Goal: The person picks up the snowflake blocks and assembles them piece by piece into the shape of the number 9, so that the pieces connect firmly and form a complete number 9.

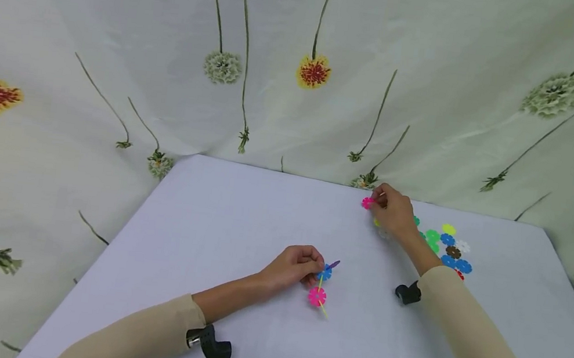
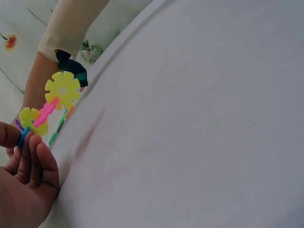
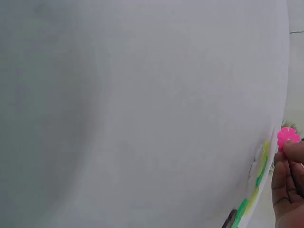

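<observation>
My left hand [image 1: 292, 268] pinches a chain of flower-shaped plastic discs by its blue disc [image 1: 325, 273]. A purple disc [image 1: 333, 264] joins at the blue one, seen nearly edge-on. In the left wrist view, a yellow disc [image 2: 27, 115], a pink disc [image 2: 46, 112] and a larger-looking yellow disc [image 2: 62, 90] follow in a row, slotted together at angles. Near the table's back edge, my right hand [image 1: 393, 213] holds a single loose pink disc [image 3: 288, 137] between thumb and fingers, apart from the chain.
Loose discs in several colours lie at the back right, among them a brown disc [image 1: 453, 252] and a green disc [image 1: 433, 236]; my right forearm partly covers them. A white cloth covers the table [image 1: 231, 214]. Behind it hangs a flower-printed sheet [image 1: 273, 107]. Black wrist mounts [image 1: 216, 348] stick out below both sleeves.
</observation>
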Action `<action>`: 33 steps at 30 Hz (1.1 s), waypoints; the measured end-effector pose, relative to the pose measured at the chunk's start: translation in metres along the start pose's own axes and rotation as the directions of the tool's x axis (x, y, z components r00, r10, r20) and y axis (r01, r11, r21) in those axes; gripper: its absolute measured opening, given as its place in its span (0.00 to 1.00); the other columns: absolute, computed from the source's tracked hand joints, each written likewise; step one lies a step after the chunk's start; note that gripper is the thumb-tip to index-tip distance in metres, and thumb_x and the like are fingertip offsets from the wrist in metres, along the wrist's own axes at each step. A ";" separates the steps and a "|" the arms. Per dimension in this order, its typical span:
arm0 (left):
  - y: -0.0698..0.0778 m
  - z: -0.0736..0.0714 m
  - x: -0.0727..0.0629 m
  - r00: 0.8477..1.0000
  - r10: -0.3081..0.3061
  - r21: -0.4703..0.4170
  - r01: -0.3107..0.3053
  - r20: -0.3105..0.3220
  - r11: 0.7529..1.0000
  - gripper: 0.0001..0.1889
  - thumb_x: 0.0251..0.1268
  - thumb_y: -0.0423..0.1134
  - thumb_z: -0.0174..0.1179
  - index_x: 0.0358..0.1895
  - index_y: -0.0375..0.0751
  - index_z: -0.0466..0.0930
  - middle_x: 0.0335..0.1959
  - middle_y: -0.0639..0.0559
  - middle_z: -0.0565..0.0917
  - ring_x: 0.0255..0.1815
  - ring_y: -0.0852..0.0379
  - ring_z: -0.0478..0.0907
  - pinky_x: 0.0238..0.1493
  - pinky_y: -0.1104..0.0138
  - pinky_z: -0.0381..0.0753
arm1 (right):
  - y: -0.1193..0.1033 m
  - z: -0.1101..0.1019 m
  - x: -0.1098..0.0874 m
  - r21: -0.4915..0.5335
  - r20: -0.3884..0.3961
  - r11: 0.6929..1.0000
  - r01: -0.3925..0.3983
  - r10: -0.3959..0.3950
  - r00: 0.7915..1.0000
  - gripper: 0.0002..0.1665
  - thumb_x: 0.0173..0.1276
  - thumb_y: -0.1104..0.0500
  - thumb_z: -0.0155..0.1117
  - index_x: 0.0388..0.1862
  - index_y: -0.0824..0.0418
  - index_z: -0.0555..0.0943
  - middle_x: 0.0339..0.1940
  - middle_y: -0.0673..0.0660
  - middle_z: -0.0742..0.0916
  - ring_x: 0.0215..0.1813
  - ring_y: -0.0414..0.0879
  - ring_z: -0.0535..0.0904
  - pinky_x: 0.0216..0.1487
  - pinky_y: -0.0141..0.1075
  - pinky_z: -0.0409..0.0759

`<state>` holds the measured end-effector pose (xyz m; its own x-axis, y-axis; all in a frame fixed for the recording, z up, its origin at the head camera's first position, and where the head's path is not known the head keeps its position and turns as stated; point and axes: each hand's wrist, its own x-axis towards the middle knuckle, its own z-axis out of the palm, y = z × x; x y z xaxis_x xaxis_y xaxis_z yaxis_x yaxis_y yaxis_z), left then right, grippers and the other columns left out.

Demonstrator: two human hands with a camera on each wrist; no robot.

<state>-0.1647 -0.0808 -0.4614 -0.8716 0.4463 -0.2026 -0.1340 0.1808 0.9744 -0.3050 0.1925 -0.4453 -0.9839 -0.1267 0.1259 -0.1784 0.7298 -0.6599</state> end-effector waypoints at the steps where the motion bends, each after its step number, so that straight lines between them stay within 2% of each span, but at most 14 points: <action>1: 0.001 0.000 0.000 1.000 -0.002 0.000 0.002 0.000 1.000 0.10 0.77 0.35 0.58 0.50 0.31 0.81 0.29 0.56 0.83 0.31 0.62 0.80 0.40 0.73 0.83 | 0.000 -0.002 -0.002 0.008 0.003 1.000 0.000 0.000 1.000 0.07 0.78 0.62 0.62 0.52 0.61 0.79 0.51 0.65 0.89 0.53 0.59 0.85 0.58 0.52 0.82; 3: 0.002 -0.001 0.001 1.000 -0.004 0.001 0.004 0.003 1.000 0.10 0.77 0.35 0.58 0.50 0.31 0.81 0.29 0.56 0.83 0.31 0.62 0.80 0.40 0.73 0.84 | 0.000 -0.005 -0.006 0.027 0.011 1.000 0.004 -0.004 1.000 0.08 0.78 0.61 0.63 0.52 0.61 0.80 0.51 0.65 0.90 0.53 0.59 0.87 0.58 0.50 0.82; 8: 0.002 -0.002 0.004 1.000 -0.004 0.010 0.004 0.002 1.000 0.10 0.78 0.36 0.58 0.51 0.32 0.81 0.31 0.55 0.83 0.32 0.60 0.81 0.42 0.73 0.84 | 0.000 -0.012 -0.027 0.087 0.049 0.996 -0.008 0.004 0.999 0.12 0.76 0.56 0.69 0.54 0.58 0.83 0.49 0.63 0.92 0.50 0.55 0.89 0.48 0.38 0.84; 13: 0.002 -0.003 0.007 1.000 -0.007 0.002 0.007 0.007 1.000 0.11 0.79 0.37 0.58 0.52 0.31 0.80 0.32 0.55 0.83 0.32 0.60 0.81 0.42 0.73 0.85 | -0.001 -0.012 -0.055 0.207 0.119 0.978 -0.020 -0.005 0.993 0.14 0.76 0.54 0.72 0.56 0.58 0.85 0.46 0.62 0.92 0.45 0.51 0.89 0.44 0.29 0.85; 18: 0.004 0.000 0.007 1.000 -0.011 0.005 0.011 0.008 1.000 0.11 0.79 0.37 0.58 0.52 0.31 0.80 0.32 0.55 0.83 0.32 0.61 0.81 0.42 0.74 0.85 | -0.010 -0.008 -0.084 0.358 0.218 0.930 -0.080 0.000 0.976 0.16 0.77 0.54 0.71 0.56 0.61 0.85 0.43 0.62 0.93 0.42 0.51 0.91 0.48 0.29 0.87; 22: 0.005 0.001 0.007 1.000 -0.013 0.015 0.013 0.003 1.000 0.11 0.79 0.37 0.58 0.52 0.32 0.80 0.32 0.54 0.83 0.32 0.61 0.81 0.42 0.74 0.85 | -0.018 -0.004 -0.099 0.420 0.283 0.895 -0.148 0.026 0.959 0.16 0.77 0.54 0.71 0.56 0.62 0.85 0.42 0.58 0.94 0.42 0.49 0.91 0.49 0.31 0.89; 27: 0.005 0.000 0.008 1.000 0.000 0.026 0.000 0.014 1.000 0.11 0.79 0.37 0.58 0.52 0.31 0.80 0.31 0.54 0.83 0.31 0.61 0.81 0.42 0.74 0.84 | -0.026 -0.002 -0.111 0.454 0.304 0.872 -0.182 0.040 0.952 0.15 0.77 0.55 0.71 0.55 0.63 0.84 0.40 0.56 0.93 0.43 0.50 0.90 0.48 0.32 0.89; 33: 0.005 0.002 0.008 1.000 0.013 0.025 -0.014 0.020 1.000 0.10 0.78 0.36 0.58 0.51 0.31 0.80 0.30 0.56 0.82 0.31 0.63 0.80 0.41 0.75 0.84 | -0.031 0.000 -0.121 0.494 0.299 0.847 -0.197 0.047 0.953 0.17 0.76 0.56 0.71 0.55 0.68 0.82 0.41 0.58 0.93 0.42 0.49 0.91 0.48 0.31 0.90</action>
<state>-0.1715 -0.0744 -0.4584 -0.8638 0.4660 -0.1917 -0.1101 0.1967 0.9743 -0.1803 0.1853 -0.4397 -0.9488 -0.2867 -0.1324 0.0386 0.3109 -0.9496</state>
